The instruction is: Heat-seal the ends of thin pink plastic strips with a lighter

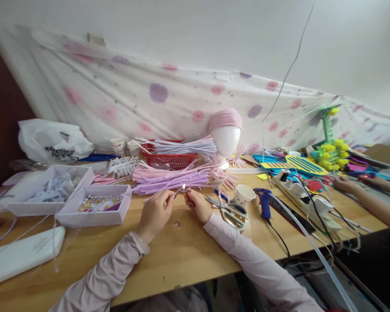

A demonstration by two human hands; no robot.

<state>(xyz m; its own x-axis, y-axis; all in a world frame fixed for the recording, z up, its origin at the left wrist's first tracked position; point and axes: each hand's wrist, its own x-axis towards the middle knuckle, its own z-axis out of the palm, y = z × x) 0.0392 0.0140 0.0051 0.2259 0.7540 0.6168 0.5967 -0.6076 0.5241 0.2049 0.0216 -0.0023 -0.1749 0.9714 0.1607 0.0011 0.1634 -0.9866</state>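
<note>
head view: thin strip (178, 191) held at a small flame (183, 187) over the wooden table (182, 251).
our left hand (154, 213) pinches the strip; our right hand (199, 204) curls tight around something we cannot make out, scissors (229, 210) just beside it.

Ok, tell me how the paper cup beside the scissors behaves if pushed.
The paper cup looks thin and light, so it would probably slide or tip easily. Tipped, its round tapered wall would likely roll in a curve. Squeezing may crush it.
</note>
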